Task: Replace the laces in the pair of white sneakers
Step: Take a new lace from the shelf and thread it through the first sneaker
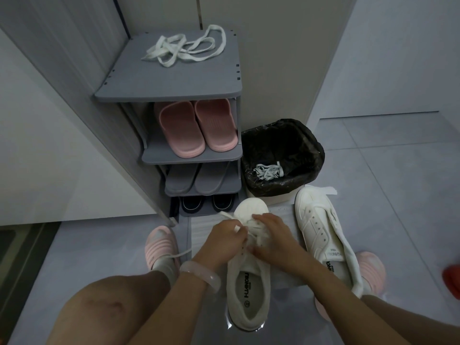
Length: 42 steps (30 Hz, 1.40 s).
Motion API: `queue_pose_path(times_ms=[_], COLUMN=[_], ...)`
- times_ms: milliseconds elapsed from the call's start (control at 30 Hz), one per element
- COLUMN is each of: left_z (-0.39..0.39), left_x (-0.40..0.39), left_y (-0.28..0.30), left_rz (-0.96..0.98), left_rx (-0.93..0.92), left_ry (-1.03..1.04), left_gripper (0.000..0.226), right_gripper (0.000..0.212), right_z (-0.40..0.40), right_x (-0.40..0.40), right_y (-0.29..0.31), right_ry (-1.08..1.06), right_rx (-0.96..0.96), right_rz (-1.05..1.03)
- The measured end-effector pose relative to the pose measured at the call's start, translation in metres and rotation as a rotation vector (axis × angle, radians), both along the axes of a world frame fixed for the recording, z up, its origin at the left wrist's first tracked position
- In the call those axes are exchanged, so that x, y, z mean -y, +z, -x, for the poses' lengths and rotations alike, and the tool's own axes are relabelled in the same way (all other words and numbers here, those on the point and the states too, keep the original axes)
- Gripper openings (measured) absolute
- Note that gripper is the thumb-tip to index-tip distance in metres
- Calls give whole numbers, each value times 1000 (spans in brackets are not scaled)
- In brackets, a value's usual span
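Both my left hand [227, 236] and right hand [270, 236] pinch the lace [257, 231] on the sneaker [249, 282] before the shoe rack [169, 90]. Right of the rack: bin [282, 155], unlaced sneaker [321, 227]. Spare laces [184, 47] lie atop the rack.

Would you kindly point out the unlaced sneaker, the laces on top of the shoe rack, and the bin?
unlaced sneaker [321, 227]: head view, eyelet area.
laces [185, 47]: head view, middle of the tangle.
bin [316, 148]: head view, right rim of liner.
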<state>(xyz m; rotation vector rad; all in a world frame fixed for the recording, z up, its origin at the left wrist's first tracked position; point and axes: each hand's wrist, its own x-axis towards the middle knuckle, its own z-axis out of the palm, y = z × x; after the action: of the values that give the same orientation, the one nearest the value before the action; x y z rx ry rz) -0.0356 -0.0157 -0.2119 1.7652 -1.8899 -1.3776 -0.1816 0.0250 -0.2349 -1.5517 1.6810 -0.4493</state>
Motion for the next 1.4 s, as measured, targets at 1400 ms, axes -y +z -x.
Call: queue_pose_path(times_ms=[1400], left_z=[-10], left_x=[4], left_y=[-7], left_rz=[317], left_rx=[580], left_ry=[-340], left_gripper=[18], right_gripper=[31], right_z=[69], right_x=[6], right_y=[84], right_ry=[-337], right_rx=[-566], right_rz=[-47])
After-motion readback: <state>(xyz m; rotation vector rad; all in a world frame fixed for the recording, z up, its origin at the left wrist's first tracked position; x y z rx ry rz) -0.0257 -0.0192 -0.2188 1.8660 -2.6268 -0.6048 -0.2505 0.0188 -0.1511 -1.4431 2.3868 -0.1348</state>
